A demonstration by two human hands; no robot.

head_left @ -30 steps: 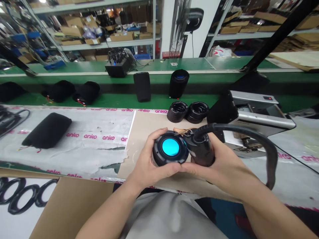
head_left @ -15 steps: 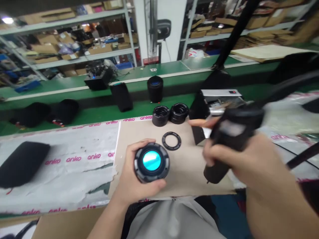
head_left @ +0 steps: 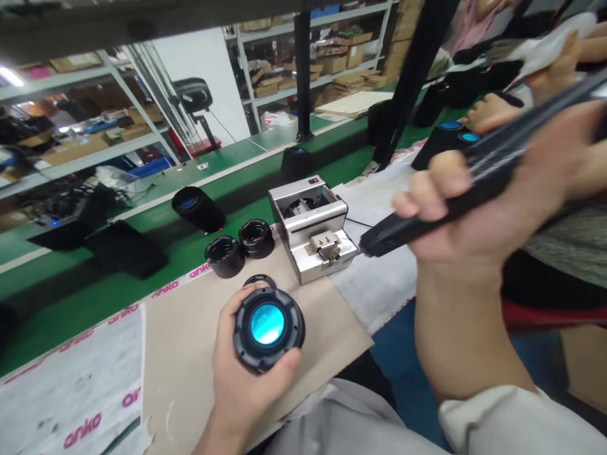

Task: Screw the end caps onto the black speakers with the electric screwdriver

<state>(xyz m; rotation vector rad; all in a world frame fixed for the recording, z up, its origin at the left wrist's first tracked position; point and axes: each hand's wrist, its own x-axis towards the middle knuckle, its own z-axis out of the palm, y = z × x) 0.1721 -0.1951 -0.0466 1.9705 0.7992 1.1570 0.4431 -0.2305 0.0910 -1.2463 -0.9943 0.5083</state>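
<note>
My left hand (head_left: 237, 363) is wrapped round a black cylindrical speaker (head_left: 294, 316), whose end with a shiny blue-green disc in a dark ring faces up at me. In my right hand (head_left: 484, 243) is a black electric screwdriver (head_left: 398, 232), held slantwise with its tip pointing left. That tip is close to the front of a silver screw feeder (head_left: 296, 268); whether they touch, I cannot tell. A black ring (head_left: 260, 278) lies on the cardboard just behind the speaker, partly hidden by it. Beyond it stand two stacks of black rings (head_left: 224, 257).
Brown cardboard (head_left: 190, 354) covers the bench in front of me. Another black speaker (head_left: 202, 212) lies on the green surface behind the ring stacks. A dark upright post (head_left: 403, 82) rises at the right. Beside it, a co-worker's hand (head_left: 490, 114) is near blue-topped speakers (head_left: 450, 126).
The view has turned to the right. My right hand has swung the screwdriver from near upright to a slant, its tip now by the screw feeder. My left hand still holds the speaker.
</note>
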